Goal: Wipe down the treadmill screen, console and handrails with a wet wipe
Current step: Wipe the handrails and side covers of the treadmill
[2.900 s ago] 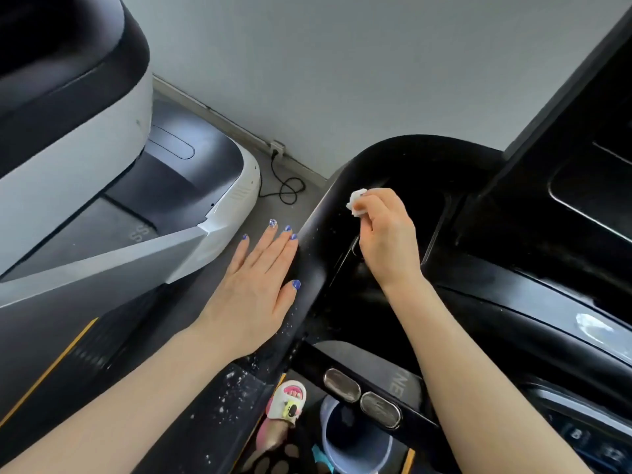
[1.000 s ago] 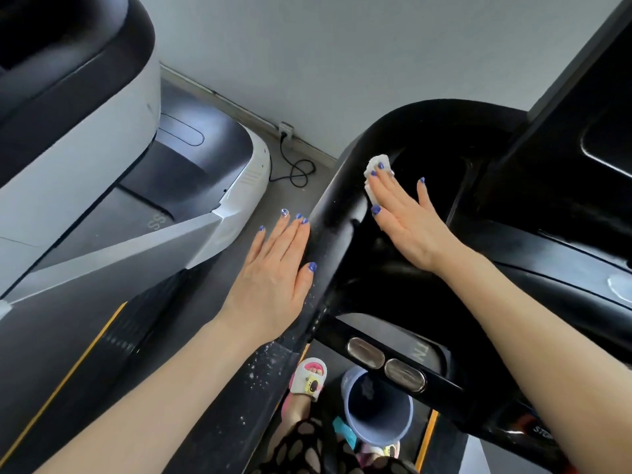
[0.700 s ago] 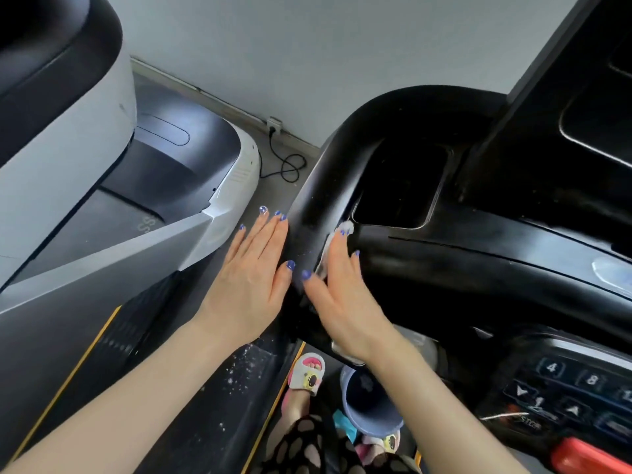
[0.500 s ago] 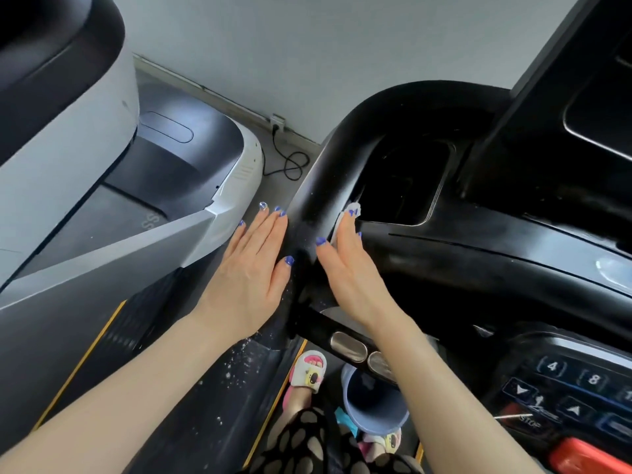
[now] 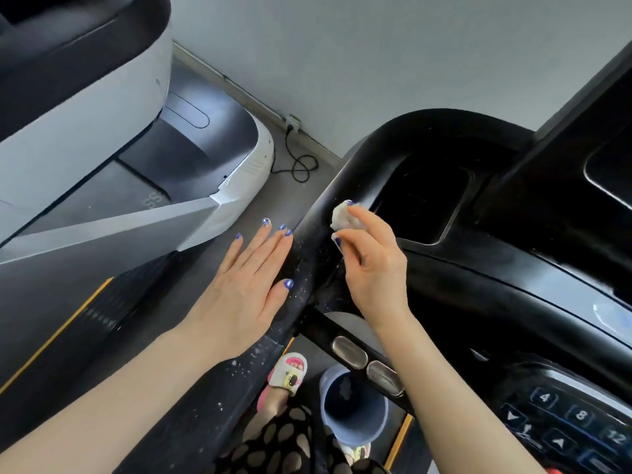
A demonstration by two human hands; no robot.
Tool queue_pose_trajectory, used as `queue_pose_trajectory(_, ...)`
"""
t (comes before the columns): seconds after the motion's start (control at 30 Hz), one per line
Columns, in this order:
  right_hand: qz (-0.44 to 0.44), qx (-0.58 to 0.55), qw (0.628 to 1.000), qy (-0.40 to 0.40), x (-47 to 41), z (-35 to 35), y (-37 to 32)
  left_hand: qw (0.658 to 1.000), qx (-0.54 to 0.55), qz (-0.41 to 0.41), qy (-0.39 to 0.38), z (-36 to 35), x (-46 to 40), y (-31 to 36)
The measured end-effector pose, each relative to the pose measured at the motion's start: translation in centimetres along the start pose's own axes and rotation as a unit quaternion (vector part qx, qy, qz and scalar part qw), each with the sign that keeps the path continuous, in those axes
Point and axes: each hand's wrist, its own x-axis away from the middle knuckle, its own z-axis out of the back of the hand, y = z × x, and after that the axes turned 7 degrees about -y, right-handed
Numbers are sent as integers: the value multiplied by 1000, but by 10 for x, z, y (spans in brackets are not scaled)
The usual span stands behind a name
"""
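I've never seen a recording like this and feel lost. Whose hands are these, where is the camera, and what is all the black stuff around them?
No robot here: a person wears a camera on the head, so you look down along their own arms. The curved glossy black handrail belongs to a treadmill; its black keypad console sits lower right. The right hand pinches a crumpled white wet wipe against the rail, beside a dark recessed tray. The left hand lies flat, fingers straight, on the rail's outer side. White specks dot the rail. Below are a blue-grey bucket and a sandalled foot; a second white and grey machine stands left.
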Motion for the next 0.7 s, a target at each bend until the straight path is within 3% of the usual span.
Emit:
queue_pose_trajectory(0.13,116,42,983,-140,-19,17,21,1000,2,-4,22,-4,-1,-1)
queue_pose_trajectory(0.3,-2,58,984,-166,-64,24,29,999,0,-2,33,-5,-1,0)
queue_pose_trajectory(0.47,155,101,931,-315,-29,19,-8,998,-15,38,38,-4,0,2)
queue_pose_trajectory(0.57,218,184,897,-337,-55,32,23,999,-16,34,33,-4,0,2)
queue_pose_trajectory(0.7,57,230,930,-281,-84,28,39,999,-7,33,28,-3,0,1)
